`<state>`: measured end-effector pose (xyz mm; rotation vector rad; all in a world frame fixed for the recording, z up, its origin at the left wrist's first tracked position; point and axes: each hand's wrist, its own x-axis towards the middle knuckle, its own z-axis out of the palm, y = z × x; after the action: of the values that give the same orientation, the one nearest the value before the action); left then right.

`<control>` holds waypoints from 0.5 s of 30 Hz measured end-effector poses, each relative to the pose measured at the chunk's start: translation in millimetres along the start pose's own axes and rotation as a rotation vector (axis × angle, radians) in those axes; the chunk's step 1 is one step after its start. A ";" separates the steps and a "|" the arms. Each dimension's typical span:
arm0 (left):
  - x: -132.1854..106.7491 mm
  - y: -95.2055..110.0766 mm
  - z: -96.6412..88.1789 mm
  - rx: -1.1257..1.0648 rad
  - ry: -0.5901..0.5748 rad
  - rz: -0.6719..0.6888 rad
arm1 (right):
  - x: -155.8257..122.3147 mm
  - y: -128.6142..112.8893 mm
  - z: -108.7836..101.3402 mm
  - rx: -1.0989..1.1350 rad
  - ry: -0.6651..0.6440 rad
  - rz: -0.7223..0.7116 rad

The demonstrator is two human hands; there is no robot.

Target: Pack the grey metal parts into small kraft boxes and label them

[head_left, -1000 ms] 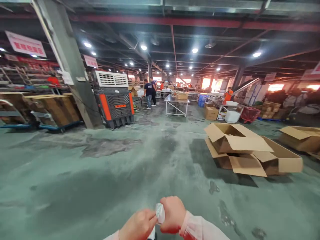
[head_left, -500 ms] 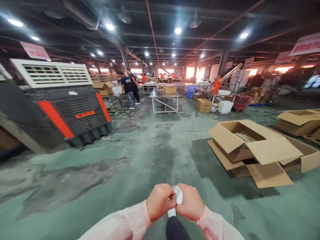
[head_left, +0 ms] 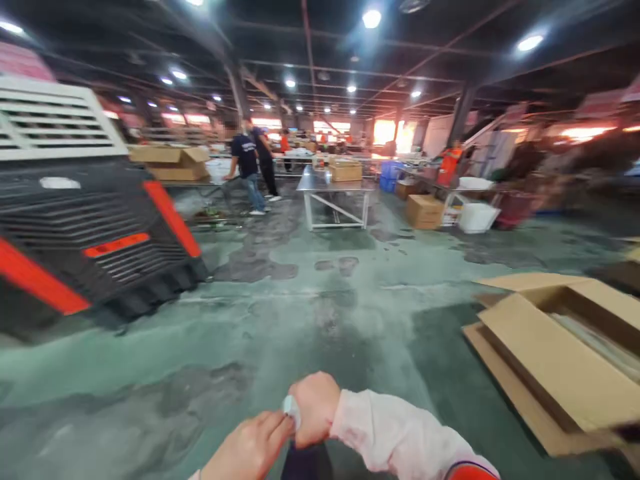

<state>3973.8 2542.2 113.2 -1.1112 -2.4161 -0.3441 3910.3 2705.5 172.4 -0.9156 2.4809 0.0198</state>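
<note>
Low in the frame, a small white object (head_left: 291,408) sits pinched between the two hands; too little of it shows to tell its long axis or which way it points. The right hand (head_left: 313,408) is clenched around it, and the left hand (head_left: 249,447) touches it with the fingertips. Ahead lies open green floor (head_left: 320,320). An opened cardboard box (head_left: 565,360) lies on the floor to the right, and a black and orange cooler (head_left: 85,213) stands to the left. Farther off, a metal worktop (head_left: 334,190) stands with people beyond it. Compared with half a second ago, the cooler and box loom nearer, and the hands sit lower.
</note>
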 end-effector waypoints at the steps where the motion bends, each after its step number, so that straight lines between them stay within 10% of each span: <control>1: 14.3 -32.2 5.2 0.043 0.007 -0.042 | 32.2 10.9 -13.7 0.001 0.051 0.006; 8: 139.1 -265.1 37.4 0.143 0.200 -0.164 | 210.0 104.7 -143.2 0.172 0.244 0.094; 15: 238.5 -495.4 78.5 -0.001 0.084 -0.198 | 395.3 203.9 -249.2 0.327 0.394 0.151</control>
<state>3435.4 2410.4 147.4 -0.8418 -2.4560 -0.4464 3416.5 2579.2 181.7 -0.6380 2.7898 -0.5476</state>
